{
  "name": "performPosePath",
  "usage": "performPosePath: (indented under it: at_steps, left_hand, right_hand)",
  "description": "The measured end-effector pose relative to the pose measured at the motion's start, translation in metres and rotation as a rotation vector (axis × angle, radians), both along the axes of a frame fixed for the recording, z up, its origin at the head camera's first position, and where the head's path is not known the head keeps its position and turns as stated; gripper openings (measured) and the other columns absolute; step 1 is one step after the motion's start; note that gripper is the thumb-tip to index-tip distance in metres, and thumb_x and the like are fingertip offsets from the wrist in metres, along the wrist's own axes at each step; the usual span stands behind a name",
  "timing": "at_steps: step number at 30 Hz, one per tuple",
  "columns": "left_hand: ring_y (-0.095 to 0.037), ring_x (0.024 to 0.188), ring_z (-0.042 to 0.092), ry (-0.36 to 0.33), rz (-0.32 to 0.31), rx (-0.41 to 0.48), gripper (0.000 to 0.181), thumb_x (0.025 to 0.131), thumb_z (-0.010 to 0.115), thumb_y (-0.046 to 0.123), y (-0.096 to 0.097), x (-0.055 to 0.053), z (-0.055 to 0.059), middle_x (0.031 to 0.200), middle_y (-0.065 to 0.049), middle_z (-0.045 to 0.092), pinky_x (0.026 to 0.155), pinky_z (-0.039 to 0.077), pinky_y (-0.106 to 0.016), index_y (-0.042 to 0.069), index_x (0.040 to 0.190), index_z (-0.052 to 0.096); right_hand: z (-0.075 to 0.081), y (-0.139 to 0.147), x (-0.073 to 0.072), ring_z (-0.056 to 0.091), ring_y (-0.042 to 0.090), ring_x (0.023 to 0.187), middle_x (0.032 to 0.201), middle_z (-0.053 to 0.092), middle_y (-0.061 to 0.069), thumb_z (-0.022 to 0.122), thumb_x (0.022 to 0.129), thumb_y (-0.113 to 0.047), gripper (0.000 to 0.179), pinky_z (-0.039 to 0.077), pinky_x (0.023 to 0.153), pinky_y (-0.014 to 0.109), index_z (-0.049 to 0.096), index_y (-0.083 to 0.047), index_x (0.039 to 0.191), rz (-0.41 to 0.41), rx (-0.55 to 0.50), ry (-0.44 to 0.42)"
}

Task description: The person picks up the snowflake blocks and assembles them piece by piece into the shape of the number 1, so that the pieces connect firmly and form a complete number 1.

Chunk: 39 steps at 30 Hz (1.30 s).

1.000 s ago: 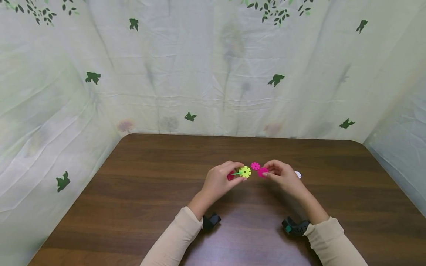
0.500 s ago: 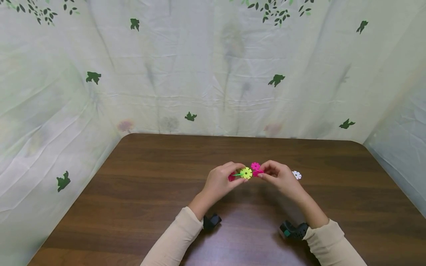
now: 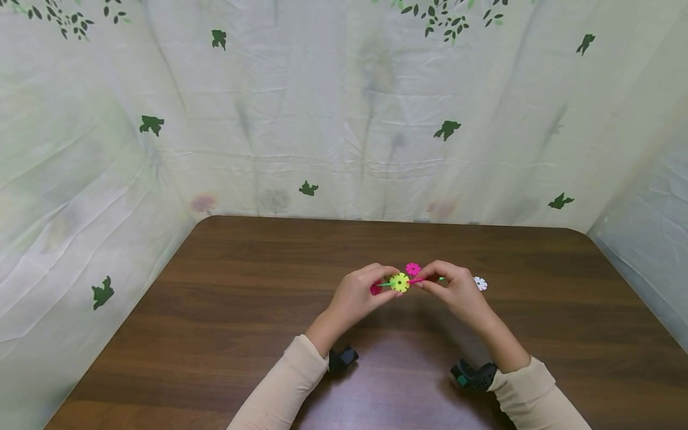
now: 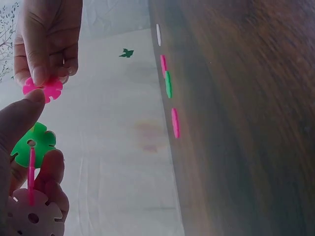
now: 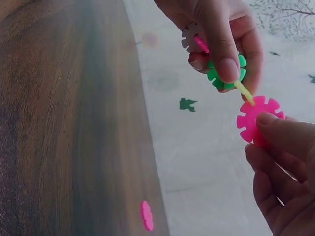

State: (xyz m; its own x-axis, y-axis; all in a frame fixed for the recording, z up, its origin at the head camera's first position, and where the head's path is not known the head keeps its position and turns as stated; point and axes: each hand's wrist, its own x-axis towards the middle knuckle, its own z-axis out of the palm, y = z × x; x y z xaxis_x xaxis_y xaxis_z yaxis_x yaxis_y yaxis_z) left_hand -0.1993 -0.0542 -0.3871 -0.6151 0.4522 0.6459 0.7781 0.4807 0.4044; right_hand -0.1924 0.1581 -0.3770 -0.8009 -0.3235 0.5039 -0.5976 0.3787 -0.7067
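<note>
Fingers [image 5: 252,54] pinch on both sides — left hand [image 3: 355,294] gripping a green disc [image 4: 43,140], right hand [image 3: 457,292] holding a pink disc [image 5: 251,115] against the yellow disc [image 3: 399,282].

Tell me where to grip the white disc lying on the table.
Pinch opposite edges of the white disc's notched rim, the right hand ideally coming from above and the disc's right. It lies flat on the table, looking thin edge-on in the left wrist view, and the loose green disc is to its left.
</note>
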Motion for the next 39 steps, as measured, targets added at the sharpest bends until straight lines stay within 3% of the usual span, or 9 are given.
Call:
performPosePath:
  at_steps: [4,10,16,20,26,30,35,39]
  left_hand:
    - [-0.004,0.071,0.053,-0.025,-0.045,0.014,0.031,0.072,0.076,0.019,0.0,0.001,0.001,0.087,0.003,0.062,0.064,0.042,-0.013,0.008,0.1,0.066]
    - [-0.01,0.069,0.055,-0.006,-0.054,-0.008,0.03,0.073,0.075,0.018,0.001,0.001,0.001,0.086,0.002,0.062,0.062,0.042,-0.014,0.007,0.1,0.066]
    - [-0.002,0.067,0.05,0.003,-0.006,-0.013,0.03,0.072,0.076,0.021,-0.002,0.0,0.002,0.084,0.005,0.061,0.06,0.04,-0.013,0.011,0.098,0.067]
    - [-0.003,0.068,0.05,0.0,0.002,-0.012,0.031,0.072,0.076,0.022,-0.003,-0.001,0.004,0.084,0.005,0.061,0.06,0.041,-0.014,0.011,0.099,0.067]
    - [-0.011,0.077,0.058,0.016,0.008,-0.04,0.033,0.072,0.076,0.025,-0.003,-0.002,0.003,0.089,0.004,0.064,0.068,0.044,-0.02,0.011,0.1,0.067]
    - [-0.009,0.085,0.059,0.04,0.019,-0.057,0.037,0.07,0.077,0.027,-0.004,-0.002,0.003,0.094,0.003,0.066,0.074,0.043,-0.025,0.011,0.102,0.067]
    - [-0.008,0.091,0.059,0.048,-0.007,-0.047,0.039,0.07,0.078,0.023,-0.003,-0.001,0.004,0.099,0.002,0.065,0.078,0.04,-0.028,0.009,0.104,0.066]
    - [-0.006,0.092,0.058,0.061,-0.027,-0.055,0.038,0.071,0.077,0.022,0.0,0.0,0.004,0.1,0.002,0.064,0.078,0.039,-0.027,0.009,0.105,0.065]
  right_hand:
    - [0.007,-0.003,0.006,0.056,0.013,0.071,0.079,0.063,0.0,0.07,0.069,0.009,0.019,0.047,0.056,0.027,0.067,-0.007,0.08,0.014,-0.006,0.038]
    - [0.023,-0.012,0.019,0.057,0.017,0.07,0.078,0.062,0.01,0.069,0.069,0.012,0.014,0.048,0.054,0.022,0.065,0.002,0.079,0.038,-0.008,0.057]
    - [0.025,-0.012,0.017,0.057,0.017,0.079,0.088,0.064,0.015,0.067,0.072,0.009,0.018,0.046,0.057,0.022,0.063,0.002,0.088,0.026,-0.008,-0.043]
    - [0.025,-0.01,0.016,0.057,0.017,0.081,0.091,0.062,0.016,0.065,0.075,0.009,0.017,0.048,0.06,0.025,0.062,0.003,0.091,0.043,-0.026,-0.108]
    - [0.024,-0.009,0.015,0.055,0.02,0.072,0.084,0.062,0.014,0.064,0.075,0.009,0.014,0.048,0.057,0.029,0.062,0.006,0.089,0.052,-0.017,-0.076]
    - [0.025,-0.01,0.016,0.056,0.021,0.07,0.083,0.063,0.012,0.065,0.075,0.008,0.014,0.048,0.057,0.027,0.062,0.006,0.089,0.044,-0.015,-0.081]
    - [0.021,-0.011,0.014,0.06,0.014,0.067,0.081,0.063,0.015,0.064,0.076,0.008,0.014,0.048,0.057,0.025,0.061,0.007,0.09,0.081,-0.054,-0.137]
    - [0.008,-0.009,0.007,0.062,0.015,0.068,0.081,0.063,0.014,0.063,0.079,0.005,0.012,0.05,0.059,0.03,0.06,0.005,0.091,0.105,-0.106,-0.218]
